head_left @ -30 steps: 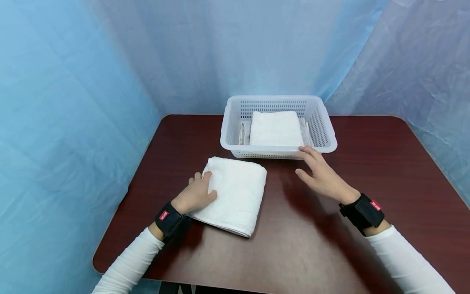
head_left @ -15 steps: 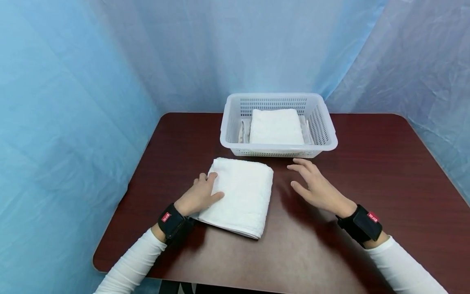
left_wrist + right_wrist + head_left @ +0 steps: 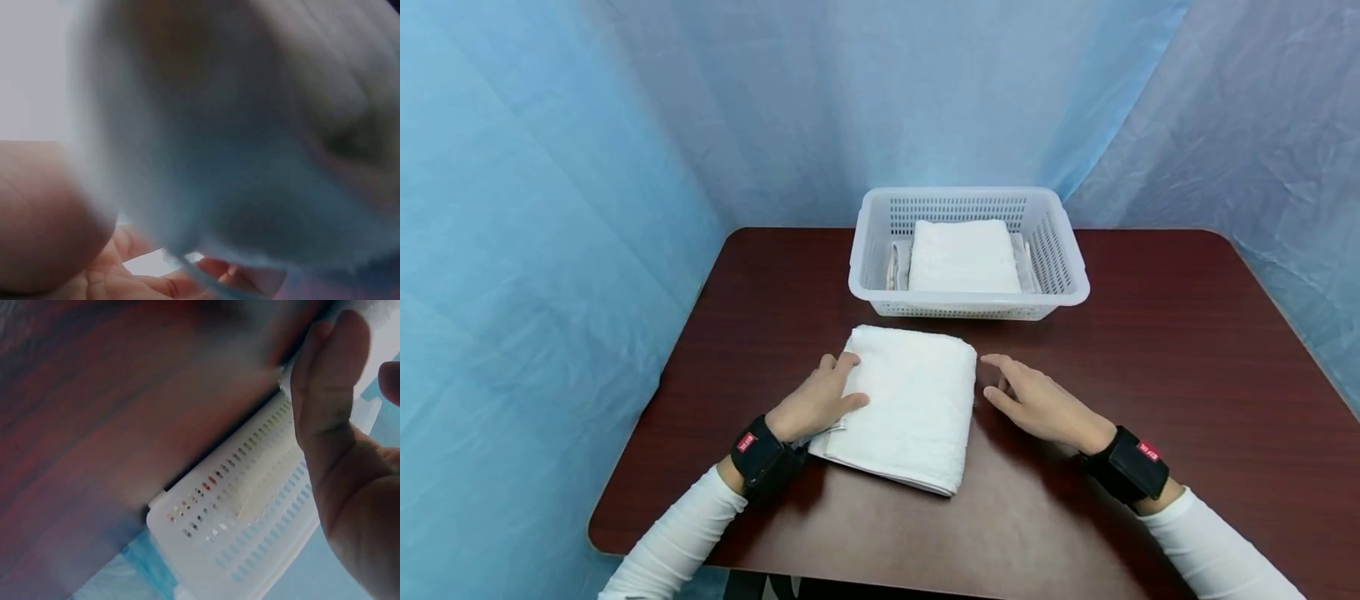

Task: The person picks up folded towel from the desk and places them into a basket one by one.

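Observation:
In the head view a folded white towel [image 3: 910,400] is over the table in front of the basket. My left hand [image 3: 823,400] grips its left edge, thumb lying over the top face. Pale cloth, blurred and close, fills much of the left wrist view, with the fingers [image 3: 169,284] partly hidden below it. My right hand [image 3: 1037,404] is just off the towel's right edge, thumb and index apart, holding nothing. Behind, a white plastic basket [image 3: 970,298] contains another folded white towel [image 3: 966,257] and greyish folded cloths [image 3: 901,265] beside it.
A dark red-brown table [image 3: 1187,350] carries everything. Its front edge runs below the hands. Blue curtains [image 3: 775,108] hang behind the basket and along the left side. In the right wrist view the slotted basket wall [image 3: 231,494] stands beyond the hand.
My left hand and the towel have shifted to the right together. My right hand has come away from the basket's front rim, down and left to beside the towel's right edge.

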A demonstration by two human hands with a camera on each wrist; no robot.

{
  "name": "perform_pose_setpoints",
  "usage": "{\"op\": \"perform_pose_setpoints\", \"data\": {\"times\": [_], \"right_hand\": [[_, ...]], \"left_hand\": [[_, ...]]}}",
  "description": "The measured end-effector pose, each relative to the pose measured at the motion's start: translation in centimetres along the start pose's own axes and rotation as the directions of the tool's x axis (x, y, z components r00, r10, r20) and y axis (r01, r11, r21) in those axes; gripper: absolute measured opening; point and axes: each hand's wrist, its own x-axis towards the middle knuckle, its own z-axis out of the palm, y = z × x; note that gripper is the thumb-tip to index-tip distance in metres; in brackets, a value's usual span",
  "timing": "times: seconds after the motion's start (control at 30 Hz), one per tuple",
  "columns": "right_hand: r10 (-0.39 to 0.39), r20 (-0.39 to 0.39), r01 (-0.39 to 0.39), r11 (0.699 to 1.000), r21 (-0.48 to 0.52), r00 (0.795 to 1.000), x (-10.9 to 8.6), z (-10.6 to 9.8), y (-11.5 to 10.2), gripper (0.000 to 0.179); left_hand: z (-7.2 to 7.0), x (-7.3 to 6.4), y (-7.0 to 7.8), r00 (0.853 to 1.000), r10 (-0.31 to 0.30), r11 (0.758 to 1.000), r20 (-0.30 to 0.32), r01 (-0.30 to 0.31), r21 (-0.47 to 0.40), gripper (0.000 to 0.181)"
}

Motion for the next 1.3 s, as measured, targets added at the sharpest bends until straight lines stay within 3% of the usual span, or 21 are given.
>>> {"op": "perform_pose_setpoints", "data": {"times": [0.4,0.53,0.63,0.77,1.03,1.3], "right_hand": [[0.020,0.023,-0.021,1.000,0.018,1.000,0.0,0.5,0.2,0.051],[0.048,0.050,-0.051,0.996,0.071,0.998,-0.1,0.6,0.4,0.059],[0.104,0.109,-0.123,0.973,0.195,0.989,-0.3,0.6,0.6,0.067],[0.176,0.163,-0.222,0.917,0.331,0.971,-0.5,0.3,0.4,0.072],[0.211,0.168,-0.261,0.889,0.375,0.963,-0.6,0.3,0.2,0.077],[0.225,0.179,-0.283,0.847,0.450,0.958,-0.7,0.9,0.0,0.089]], "left_hand": [[1.1,0.1,0.9,0.999,0.042,0.997,0.004,-0.042,-0.072,0.062],[1.2,0.1,0.9,0.999,0.046,0.996,-0.002,-0.046,-0.074,0.062],[1.4,0.1,1.1,0.999,0.041,0.996,-0.004,-0.042,-0.074,0.062],[1.7,0.1,1.4,0.999,0.044,0.997,-0.005,-0.044,-0.064,0.062],[2.1,0.4,1.5,0.998,0.066,0.997,-0.010,-0.066,-0.048,0.060],[2.2,0.3,1.6,0.999,0.034,0.999,-0.018,-0.035,-0.022,0.062]]}}
